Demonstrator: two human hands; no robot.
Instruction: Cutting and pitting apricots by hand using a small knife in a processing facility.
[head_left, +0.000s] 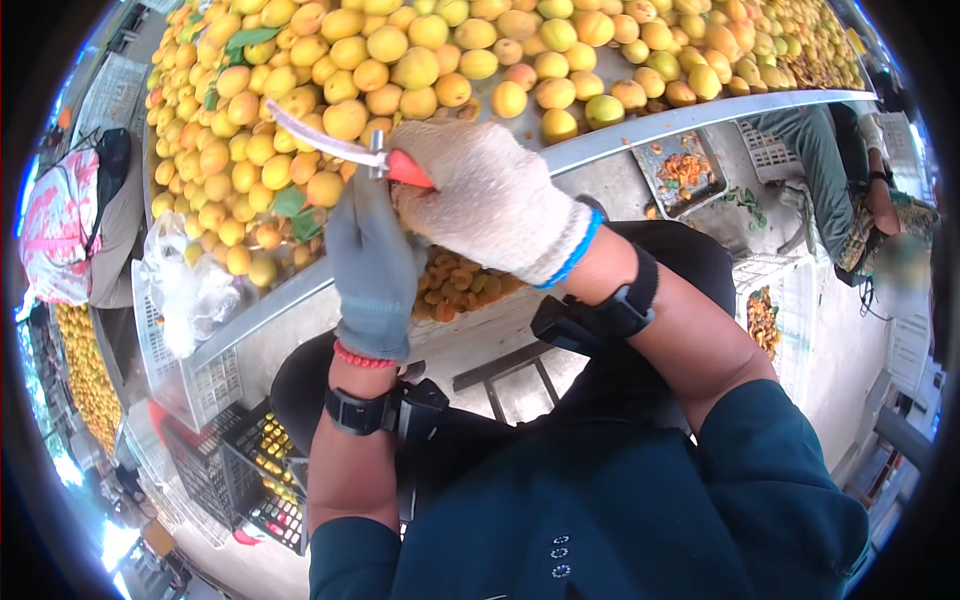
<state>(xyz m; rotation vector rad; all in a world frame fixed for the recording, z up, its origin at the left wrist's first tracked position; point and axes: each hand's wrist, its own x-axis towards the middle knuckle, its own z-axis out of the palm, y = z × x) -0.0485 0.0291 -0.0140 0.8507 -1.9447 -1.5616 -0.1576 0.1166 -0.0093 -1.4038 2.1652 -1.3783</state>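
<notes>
My right hand (476, 195), in a whitish knit glove, grips the red handle of a curved knife (322, 142); its blade points to the upper left over the fruit. My left hand (375, 262), in a grey glove, is just below the knife's metal collar, fingers raised and close together. Whether it holds anything between them is hidden. Yellow-orange apricots (386, 45) lie heaped on the metal-edged table beyond both hands. Below the table edge, partly behind my hands, are halved apricots (461, 289).
The table's metal rim (622, 135) runs beyond my knees. A clear plastic bag (184, 277) hangs over a white crate (225, 379) at left, near black crates (232, 465). A metal tray (682, 172) with fruit scraps lies at right, near a seated person (817, 172).
</notes>
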